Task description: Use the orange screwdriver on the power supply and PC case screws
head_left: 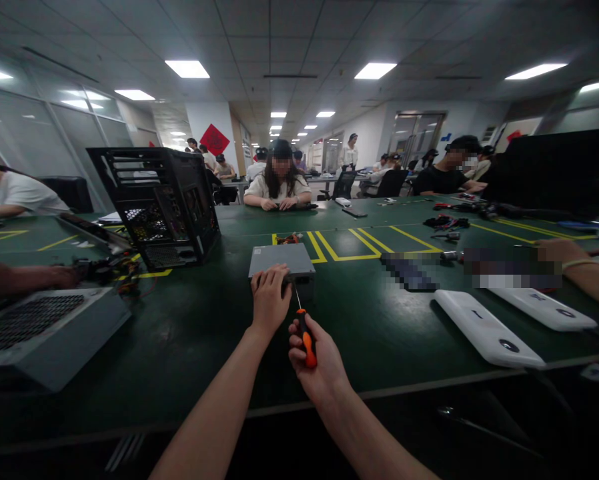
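A grey metal computer power supply (282, 255) lies on the green table in front of me, with a bunch of coloured wires (290, 239) behind it. Over its top and near edge, my left hand (270, 297) grips the casing with bent fingers. My right hand (319, 357) is closed around the orange and black handle of a screwdriver (307, 340). The thin shaft points up and away, its end close to the power supply's near face beside my left thumb. Whether the tip touches a screw is too small to tell.
On the left stand an open black computer case (164, 207) and a larger grey power supply (54, 333), near another person's arm (27, 280). White power banks (487, 327) and a dark phone (409, 272) lie right. A person (279, 180) sits opposite; another hand (562, 257) reaches in from the right.
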### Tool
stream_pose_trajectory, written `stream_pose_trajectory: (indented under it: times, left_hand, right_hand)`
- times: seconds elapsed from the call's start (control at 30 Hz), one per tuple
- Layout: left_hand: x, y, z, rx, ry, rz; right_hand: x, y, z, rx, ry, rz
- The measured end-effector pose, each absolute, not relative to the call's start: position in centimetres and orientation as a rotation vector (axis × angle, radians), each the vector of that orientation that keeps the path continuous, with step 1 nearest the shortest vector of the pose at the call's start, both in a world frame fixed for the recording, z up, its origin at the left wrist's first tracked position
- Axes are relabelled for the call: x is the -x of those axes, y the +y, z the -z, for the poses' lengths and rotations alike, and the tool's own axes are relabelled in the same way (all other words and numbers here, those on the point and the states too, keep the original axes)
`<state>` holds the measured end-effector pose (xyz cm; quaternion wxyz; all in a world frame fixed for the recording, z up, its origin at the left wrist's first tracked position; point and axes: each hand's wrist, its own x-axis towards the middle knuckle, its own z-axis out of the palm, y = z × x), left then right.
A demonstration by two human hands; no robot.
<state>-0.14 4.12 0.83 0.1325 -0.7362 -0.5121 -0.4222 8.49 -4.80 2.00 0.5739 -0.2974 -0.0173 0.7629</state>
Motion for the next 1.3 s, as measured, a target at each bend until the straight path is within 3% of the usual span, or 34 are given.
stream_pose_trajectory:
  times: [0.43, 0.63, 0.83, 1.3]
  left_hand:
    - [0.3, 3.9, -1.0, 2.153, -1.449, 1.23]
    - [0.1, 2.6, -1.4, 2.034, -1.531, 1.415]
    - [0.4, 2.4, -1.1, 2.206, -1.919, 1.539]
    - [0.2, 3.4, -0.2, 2.636, -1.959, 1.713]
  right_hand:
    - [-9.1, -4.6, -1.3, 0.681, -0.067, -1.743]
    - [-9.4, -4.1, -1.4, 0.666, 0.025, -1.736]
    - [-9.9, -4.0, -1.1, 0.639, -0.098, -1.783]
    - [-9.4, -4.4, -1.4, 0.646, -0.138, -1.801]
